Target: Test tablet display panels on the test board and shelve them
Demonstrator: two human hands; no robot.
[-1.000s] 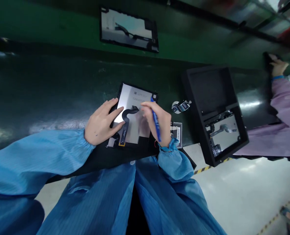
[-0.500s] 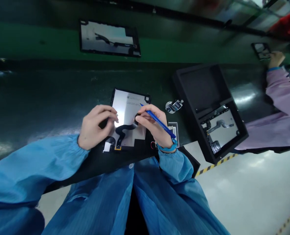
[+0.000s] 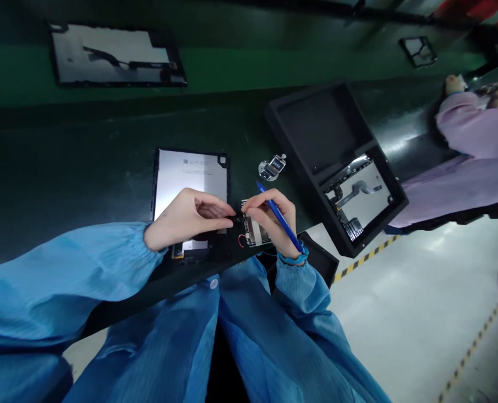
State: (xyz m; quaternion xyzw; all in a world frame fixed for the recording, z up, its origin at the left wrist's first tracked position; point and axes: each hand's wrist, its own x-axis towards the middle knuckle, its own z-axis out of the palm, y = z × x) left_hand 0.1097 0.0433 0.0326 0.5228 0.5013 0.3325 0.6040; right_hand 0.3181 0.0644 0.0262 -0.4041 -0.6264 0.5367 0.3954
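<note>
Basically the left hand [image 3: 188, 215] and right hand [image 3: 272, 215] are together, fingertips meeting on a small black connector [image 3: 238, 219] by a circuit board [image 3: 253, 232], blue pen [image 3: 279, 219] gripped in the right. Tablet panel [image 3: 190, 182] sits at 11 o'clock, black tray [image 3: 337, 168] at 2 o'clock.

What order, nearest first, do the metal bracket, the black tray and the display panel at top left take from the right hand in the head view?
From the right hand:
1. Small metal bracket, just beyond the hand on the bench.
2. Black tray, farther off to the hand's right.
3. Tablet display panel, farthest, at top left on the green band.
</note>
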